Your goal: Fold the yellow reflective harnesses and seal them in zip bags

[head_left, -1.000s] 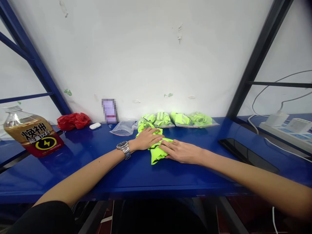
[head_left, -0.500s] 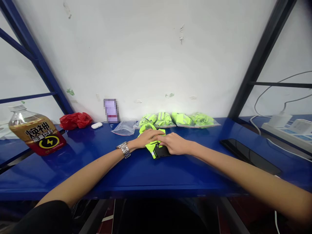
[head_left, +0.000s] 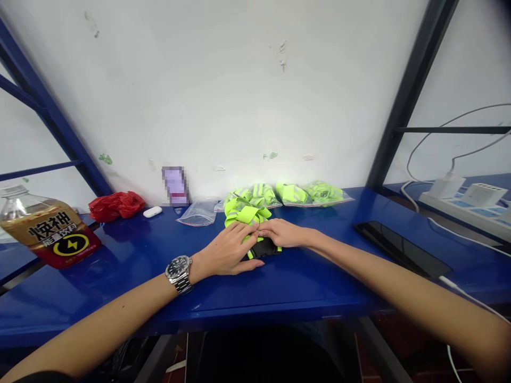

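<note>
A fluorescent yellow reflective strap (head_left: 244, 213) with grey bands lies loosely folded on the blue table. A black plastic buckle (head_left: 265, 247) sits at its near end. My left hand (head_left: 225, 249), with a metal watch on the wrist, grips the strap's left side, fingers bent over it and the thumb lower down by the buckle. From the right, my right hand (head_left: 285, 233) pinches the strap just above the buckle, its fingers curled. The fingertips of both hands meet there and hide part of the strap.
Clear bags of yellow straps (head_left: 295, 194) lie along the wall beside a clear zip bag (head_left: 198, 211). Leftward are a phone (head_left: 175, 186), white case (head_left: 152, 211), red plastic bag (head_left: 116, 206) and drink bottle (head_left: 51, 226). A dark phone (head_left: 401, 249) and power strip (head_left: 467, 205) are right.
My left hand has drawn back toward me and left, its thumb now spread below, uncovering more of the strap. My right hand keeps its pinch. The view has shifted slightly.
</note>
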Demonstrator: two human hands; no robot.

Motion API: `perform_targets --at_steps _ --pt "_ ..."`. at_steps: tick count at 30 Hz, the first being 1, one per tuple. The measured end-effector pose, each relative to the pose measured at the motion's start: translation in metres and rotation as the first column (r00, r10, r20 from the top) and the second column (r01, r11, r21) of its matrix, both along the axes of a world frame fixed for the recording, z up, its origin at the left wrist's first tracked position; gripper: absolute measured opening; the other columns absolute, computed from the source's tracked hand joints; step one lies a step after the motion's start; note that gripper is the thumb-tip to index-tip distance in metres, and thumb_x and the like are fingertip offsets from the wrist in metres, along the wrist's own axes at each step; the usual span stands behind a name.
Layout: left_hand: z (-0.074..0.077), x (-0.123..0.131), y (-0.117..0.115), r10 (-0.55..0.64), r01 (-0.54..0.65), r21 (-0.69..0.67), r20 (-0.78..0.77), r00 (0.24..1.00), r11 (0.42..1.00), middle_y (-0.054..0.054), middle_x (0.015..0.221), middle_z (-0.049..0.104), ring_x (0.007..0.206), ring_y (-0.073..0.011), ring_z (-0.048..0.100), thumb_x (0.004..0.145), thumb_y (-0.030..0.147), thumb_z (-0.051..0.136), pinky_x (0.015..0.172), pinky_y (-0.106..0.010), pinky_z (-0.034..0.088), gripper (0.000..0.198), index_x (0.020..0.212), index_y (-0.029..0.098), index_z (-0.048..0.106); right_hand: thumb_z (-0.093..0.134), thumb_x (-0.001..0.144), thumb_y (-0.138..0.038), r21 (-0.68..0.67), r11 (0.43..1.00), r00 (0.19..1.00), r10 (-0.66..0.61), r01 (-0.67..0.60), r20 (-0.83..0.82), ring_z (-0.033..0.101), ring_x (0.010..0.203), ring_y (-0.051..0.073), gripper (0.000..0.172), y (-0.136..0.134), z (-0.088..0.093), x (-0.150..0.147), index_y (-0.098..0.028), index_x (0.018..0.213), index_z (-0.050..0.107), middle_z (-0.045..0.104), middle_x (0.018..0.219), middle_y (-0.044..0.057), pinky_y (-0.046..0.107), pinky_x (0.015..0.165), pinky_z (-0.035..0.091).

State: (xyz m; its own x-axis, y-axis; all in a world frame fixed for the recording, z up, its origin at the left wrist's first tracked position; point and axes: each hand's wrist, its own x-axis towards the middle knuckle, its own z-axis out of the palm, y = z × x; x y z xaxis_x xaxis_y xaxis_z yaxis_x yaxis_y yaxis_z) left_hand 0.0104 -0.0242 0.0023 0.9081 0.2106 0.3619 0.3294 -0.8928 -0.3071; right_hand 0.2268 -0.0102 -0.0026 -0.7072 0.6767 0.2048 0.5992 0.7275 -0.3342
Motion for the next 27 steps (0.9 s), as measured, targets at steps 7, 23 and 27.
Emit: perform_targets --at_steps 7,23,27 --pt "-0.004 0.0 0.014 -0.036 0.036 -0.007 -0.018 0.999 0.999 -0.017 0.12 0.057 0.113 -0.0284 0.051 0.092 0.046 0.045 0.099 -0.048 0.039 0.047 0.126 0.014 0.048 0.035 0.097 -0.025 0.158 0.986 0.994 -0.037 0.053 -0.101 0.05 0.085 0.019 0.021 0.0 -0.017 0.006 -0.016 0.106 0.052 0.054 0.092 0.008 0.033 0.078 0.043" --pt "-0.009 -0.003 0.018 0.053 -0.053 -0.173 -0.006 0.999 0.984 -0.011 0.102 0.054 0.093 -0.0211 0.05 0.098 0.039 0.034 0.084 -0.037 0.043 0.035 0.115 0.015 0.054 0.036 0.097 -0.042 0.341 0.936 0.996 -0.091 0.088 -0.006 0.048 0.091 0.023 0.037 -0.047 -0.012 0.018 -0.015 0.119 0.05 0.053 0.099 0.012 0.038 0.08 0.044" --pt "-0.008 -0.003 0.015 0.093 -0.086 -0.167 0.035 0.995 0.982 -0.01 0.094 0.048 0.084 -0.0202 0.046 0.097 0.04 0.033 0.076 -0.035 0.043 0.039 0.116 0.014 0.055 0.039 0.096 -0.041 0.351 0.932 0.995 -0.097 0.085 0.016 0.052 0.088 0.024 0.034 -0.042 -0.017 0.025 -0.014 0.114 0.049 0.056 0.098 0.012 0.035 0.074 0.044"
